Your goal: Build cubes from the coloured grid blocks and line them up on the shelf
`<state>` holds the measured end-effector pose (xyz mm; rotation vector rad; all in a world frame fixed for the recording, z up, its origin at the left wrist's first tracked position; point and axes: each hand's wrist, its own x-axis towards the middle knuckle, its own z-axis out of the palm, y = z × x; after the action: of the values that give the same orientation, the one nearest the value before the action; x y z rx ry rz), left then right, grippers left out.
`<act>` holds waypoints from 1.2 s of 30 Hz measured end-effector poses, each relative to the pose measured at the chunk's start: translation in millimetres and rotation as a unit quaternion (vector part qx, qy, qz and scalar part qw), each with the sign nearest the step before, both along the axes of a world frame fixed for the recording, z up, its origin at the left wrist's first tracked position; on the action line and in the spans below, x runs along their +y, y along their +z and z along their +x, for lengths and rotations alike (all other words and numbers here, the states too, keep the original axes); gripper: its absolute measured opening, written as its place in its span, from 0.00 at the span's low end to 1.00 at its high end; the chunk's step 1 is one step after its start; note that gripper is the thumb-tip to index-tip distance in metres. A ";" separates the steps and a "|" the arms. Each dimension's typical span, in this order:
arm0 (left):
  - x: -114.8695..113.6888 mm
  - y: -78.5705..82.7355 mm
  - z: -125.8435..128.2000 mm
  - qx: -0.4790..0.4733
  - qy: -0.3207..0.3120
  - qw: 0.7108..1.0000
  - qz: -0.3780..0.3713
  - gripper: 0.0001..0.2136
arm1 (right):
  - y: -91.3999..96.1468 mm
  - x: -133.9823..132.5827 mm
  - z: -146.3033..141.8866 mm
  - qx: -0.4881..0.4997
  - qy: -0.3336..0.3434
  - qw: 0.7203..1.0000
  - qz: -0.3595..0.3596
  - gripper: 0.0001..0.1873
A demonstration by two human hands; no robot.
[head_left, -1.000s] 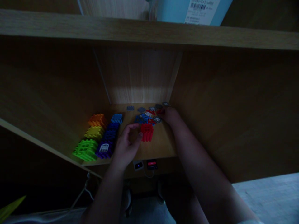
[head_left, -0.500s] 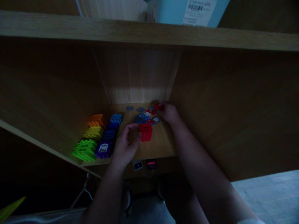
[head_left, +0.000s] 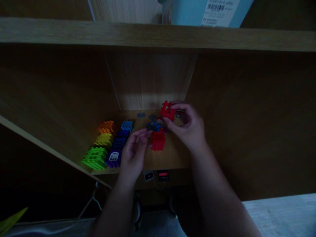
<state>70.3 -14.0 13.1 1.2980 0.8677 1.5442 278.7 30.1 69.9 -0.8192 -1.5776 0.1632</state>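
Note:
My right hand point(head_left: 190, 126) pinches a red interlocking plastic tile point(head_left: 168, 112) with a cut-out middle, raised above the loose pieces. Beside a red stack of tiles point(head_left: 158, 141), my left hand point(head_left: 134, 153) is loosely curled with its fingers apart and nothing visible in it; a fingertip reaches the stack's left side. Behind that stack lies a loose pile of blue, red and grey tiles point(head_left: 156, 125), partly hidden by the red tile and my right hand.
Stacks of orange point(head_left: 107, 126), yellow point(head_left: 103, 140), green point(head_left: 95, 158), light blue point(head_left: 127, 125) and dark purple tiles point(head_left: 114, 157) stand at left. Cabinet walls enclose both sides. A shelf board point(head_left: 148, 33) crosses above, bearing a light blue box point(head_left: 187, 13). Two small devices point(head_left: 148, 176) lie below the front edge.
My right hand has lifted the red tile from the back right and brought it up and toward me. My left hand's thumb and fingers have drawn closer together. The view has shifted slightly.

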 end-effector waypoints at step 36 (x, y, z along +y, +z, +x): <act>-32.4 23.8 6.9 0.101 -0.088 0.986 -0.099 0.18 | -19.2 -74.4 -18.5 0.061 0.050 0.987 -0.138 0.11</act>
<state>77.2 -46.3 36.9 1.3611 0.9789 1.1739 260.2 -44.2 50.7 -0.9263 -1.5004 0.5045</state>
